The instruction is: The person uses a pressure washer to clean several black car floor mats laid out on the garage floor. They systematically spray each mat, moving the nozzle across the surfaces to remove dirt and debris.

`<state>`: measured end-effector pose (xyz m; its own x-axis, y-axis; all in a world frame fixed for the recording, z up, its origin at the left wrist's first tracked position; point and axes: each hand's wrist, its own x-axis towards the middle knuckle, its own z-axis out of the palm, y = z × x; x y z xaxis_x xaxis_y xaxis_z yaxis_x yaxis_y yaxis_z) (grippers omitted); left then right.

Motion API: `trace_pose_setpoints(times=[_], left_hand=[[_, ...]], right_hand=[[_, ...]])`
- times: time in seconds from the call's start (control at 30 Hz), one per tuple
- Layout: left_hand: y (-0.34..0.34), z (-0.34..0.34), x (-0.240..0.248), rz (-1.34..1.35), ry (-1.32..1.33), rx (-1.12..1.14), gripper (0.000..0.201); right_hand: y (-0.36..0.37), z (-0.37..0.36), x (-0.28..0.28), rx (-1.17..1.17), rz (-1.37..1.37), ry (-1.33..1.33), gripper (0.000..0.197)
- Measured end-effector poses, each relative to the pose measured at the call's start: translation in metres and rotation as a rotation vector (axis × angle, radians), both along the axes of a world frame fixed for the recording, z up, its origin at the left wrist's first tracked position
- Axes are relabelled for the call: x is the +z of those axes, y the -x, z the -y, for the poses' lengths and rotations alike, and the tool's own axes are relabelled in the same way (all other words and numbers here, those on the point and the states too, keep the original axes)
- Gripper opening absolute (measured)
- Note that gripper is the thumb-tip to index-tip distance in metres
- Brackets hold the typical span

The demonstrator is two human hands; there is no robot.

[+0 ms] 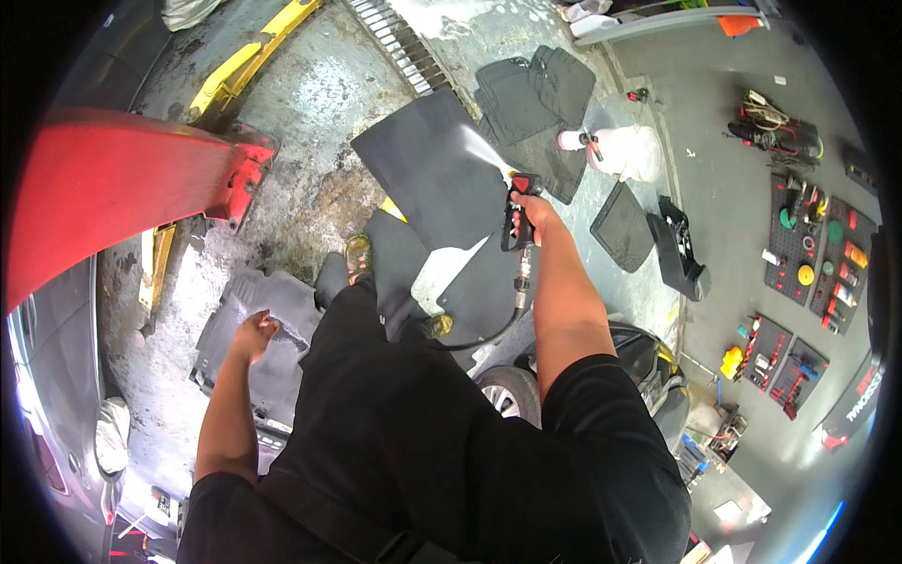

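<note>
My right hand (536,212) grips a black and red pressure washer gun (514,214), its hose running back toward my legs. A white spray fans from the nozzle over a large dark car mat (434,160) on the wet floor. My left hand (252,336) hangs at my side with loosely bent fingers, holding nothing that I can see. Below it, a big moulded grey floor mat (246,324) lies on the ground. Further dark mats (540,94) lie beyond the sprayed one, and another mat (622,227) rests to the right.
A white jug-like container (628,153) stands right of the far mats. The red lift post (141,179) and a yellow lift arm (249,61) are at the left. A drain grate (404,47) crosses the floor ahead. Tool boards (817,249) hang on the right wall; a car wheel (508,393) is close by.
</note>
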<state>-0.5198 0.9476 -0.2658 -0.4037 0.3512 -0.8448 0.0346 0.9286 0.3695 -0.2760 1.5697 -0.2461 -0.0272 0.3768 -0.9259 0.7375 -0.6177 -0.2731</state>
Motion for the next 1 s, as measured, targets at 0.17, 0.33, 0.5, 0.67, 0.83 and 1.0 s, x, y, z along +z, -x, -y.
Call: trace_pose_setpoints(times=[0.17, 0.33, 0.5, 0.67, 0.83, 1.0], left_hand=[[-0.005, 0.004, 0.001, -0.043, 0.025, -0.011, 0.060], [-0.016, 0.025, -0.012, -0.015, 0.024, 0.019, 0.059], [-0.013, 0.029, -0.014, -0.022, 0.031, 0.060, 0.058], [-0.014, 0.037, -0.015, -0.062, -0.013, 0.056, 0.059], [-0.013, 0.032, -0.007, 0.015, 0.016, 0.093, 0.060], [-0.008, 0.024, 0.002, 0.022, 0.057, 0.057, 0.061]], right_hand=[[0.040, -0.006, 0.015, 0.064, -0.019, -0.014, 0.024], [0.070, 0.018, 0.014, 0.215, -0.033, 0.080, 0.026], [0.085, 0.048, 0.004, 0.367, -0.008, 0.196, 0.027], [0.079, 0.060, 0.000, 0.363, 0.018, 0.251, 0.025], [0.000, 0.060, -0.023, 0.336, 0.155, 0.306, 0.028], [-0.061, 0.068, -0.030, 0.098, 0.127, 0.399, 0.030]])
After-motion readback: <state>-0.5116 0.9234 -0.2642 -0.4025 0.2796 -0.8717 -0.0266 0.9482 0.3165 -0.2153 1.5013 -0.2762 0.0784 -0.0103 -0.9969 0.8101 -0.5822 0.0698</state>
